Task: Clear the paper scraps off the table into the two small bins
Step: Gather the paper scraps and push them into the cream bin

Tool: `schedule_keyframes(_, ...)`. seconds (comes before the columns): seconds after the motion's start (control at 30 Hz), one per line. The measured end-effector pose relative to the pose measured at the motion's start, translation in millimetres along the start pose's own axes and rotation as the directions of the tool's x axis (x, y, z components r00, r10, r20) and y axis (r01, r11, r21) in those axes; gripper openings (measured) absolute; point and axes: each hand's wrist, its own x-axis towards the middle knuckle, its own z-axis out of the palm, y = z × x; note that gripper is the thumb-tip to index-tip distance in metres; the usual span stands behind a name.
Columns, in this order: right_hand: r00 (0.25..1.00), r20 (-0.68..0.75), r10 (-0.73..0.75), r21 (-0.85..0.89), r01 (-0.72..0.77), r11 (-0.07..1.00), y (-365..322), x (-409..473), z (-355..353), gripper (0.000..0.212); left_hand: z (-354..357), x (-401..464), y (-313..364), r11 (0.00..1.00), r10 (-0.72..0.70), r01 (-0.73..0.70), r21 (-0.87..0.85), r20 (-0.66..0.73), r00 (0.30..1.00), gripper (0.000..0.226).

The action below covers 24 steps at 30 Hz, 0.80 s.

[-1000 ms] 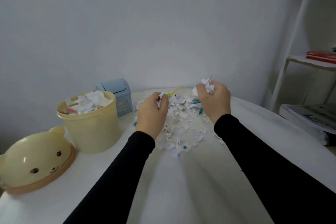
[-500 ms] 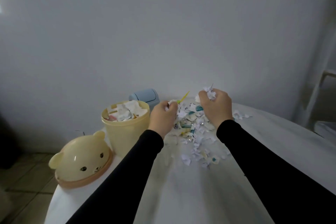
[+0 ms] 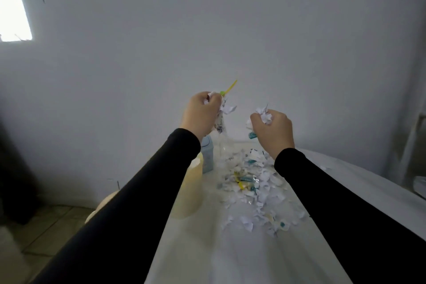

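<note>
The table (image 3: 253,256) is covered with a white cloth, and it carries everything. Near its left edge stands the yellow bin (image 3: 189,191), mostly hidden behind the left sleeve; the small blue bin (image 3: 207,157) stands just behind it, toward the far edge. The heap of paper scraps (image 3: 253,189) lies spread in the far middle part of the table, beside the bins, with some coloured pieces mixed in.

Both hands are raised above the far edge. The left hand (image 3: 202,114) has its fingers curled around a bunch of scraps, and a thin yellow-green strip (image 3: 229,88) sticks up out of it. The right hand (image 3: 273,130) also grips a bunch, with white pieces showing over the knuckles.

I judge the scraps to be very light, soft and loose. They will crush easily, but single pieces can slip out and float down. It is best to take them in a full fist from the thick part of the heap and to release them low over a bin.
</note>
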Motion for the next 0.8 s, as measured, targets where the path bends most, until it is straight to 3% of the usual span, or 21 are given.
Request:
schedule_keyframes(0.17,0.997,0.068,-0.034,0.077,0.028,0.997,-29.8,2.3,27.8,0.031,-39.0,16.1,-3.6,0.998,-0.027,0.031,0.051,-0.08,0.996,0.028)
schedule_keyframes(0.4,0.99,0.134,-0.043,0.232,0.011,0.973,-59.5,-12.6,85.4,0.045,-71.4,15.5,-51.6,0.974,-0.077,0.115,0.196,-0.19,0.979,0.03)
schedule_keyframes(0.53,0.979,0.204,-0.001,0.273,-0.056,0.96,-56.3,-25.3,118.7,0.042,-74.0,-1.0,-86.2,0.94,-0.139,0.181,0.291,-0.159,0.977,0.031)
schedule_keyframes(0.7,0.946,0.325,-0.023,0.149,-0.027,0.988,-37.4,-43.4,144.3,0.027,-71.2,-12.5,-109.9,0.89,-0.203,0.198,0.41,-0.032,0.979,0.018)
schedule_keyframes(0.8,0.928,0.373,-0.029,0.103,-0.011,0.995,-28.5,-47.8,151.5,0.024,-71.4,-15.6,-118.1,0.898,-0.249,0.23,0.375,0.004,0.968,0.02)
